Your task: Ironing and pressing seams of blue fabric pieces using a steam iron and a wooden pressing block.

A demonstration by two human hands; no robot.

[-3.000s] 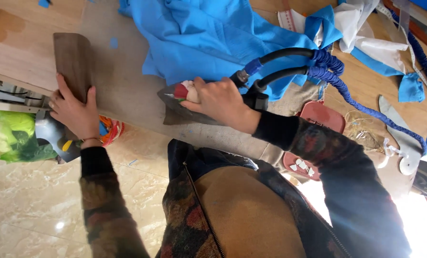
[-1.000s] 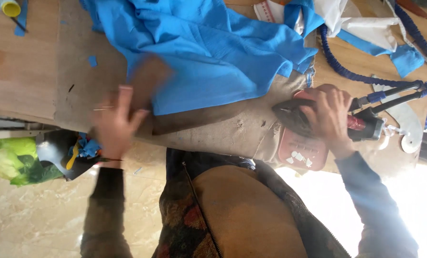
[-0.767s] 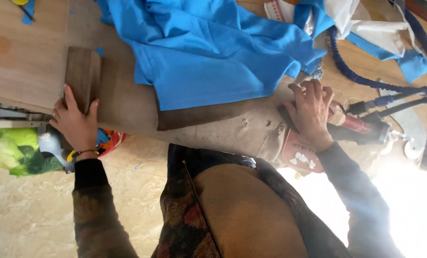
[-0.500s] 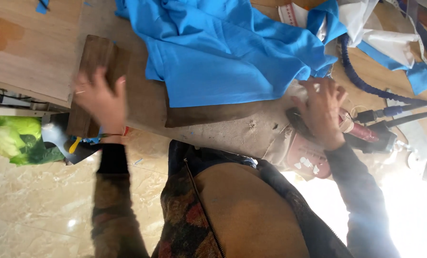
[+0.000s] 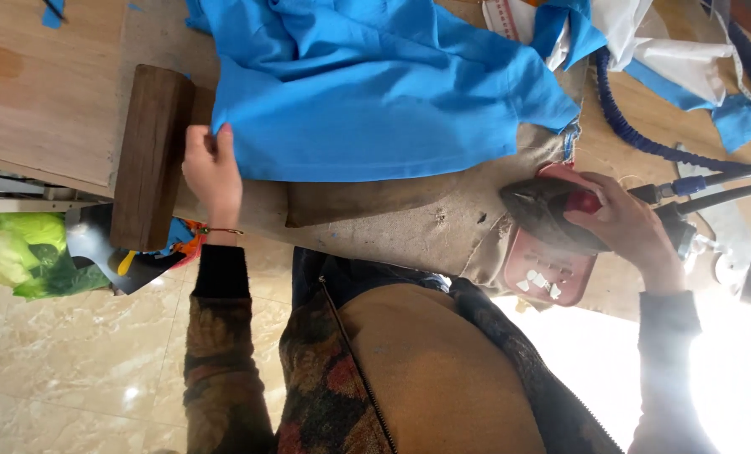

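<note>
A large piece of bright blue woven cloth lies spread over a worn beige padded pressing surface, and everything else is best placed from it. The person's left hand rests at the cloth's lower left corner, palm down, fingers extended and held close together with the fingertips touching the hem; whether any fold of cloth is pinched beneath them cannot be told. Just beside that hand, on the side away from the cloth, a dark brown rectangular wooden block lies flat on the padding, apart from the cloth's edge. The right hand is well off the cloth's lower right corner, its fingers curled round the red handle of a dark steam iron, gripping it closed. The iron sits on a pink rubbery rest mat at the padding's edge, near the cloth's frayed corner but not on it. From the iron, a blue braided hose curves up along the cloth's right side over the bare wooden tabletop. Beyond the cloth's upper right corner lie crumpled white fabric pieces mixed with smaller blue scraps. Below the table, under the wooden block and well apart from the cloth, a green plastic bag lies on the glossy cream marble floor. The person's patterned dark sleeves and tan front fill the lower middle.
</note>
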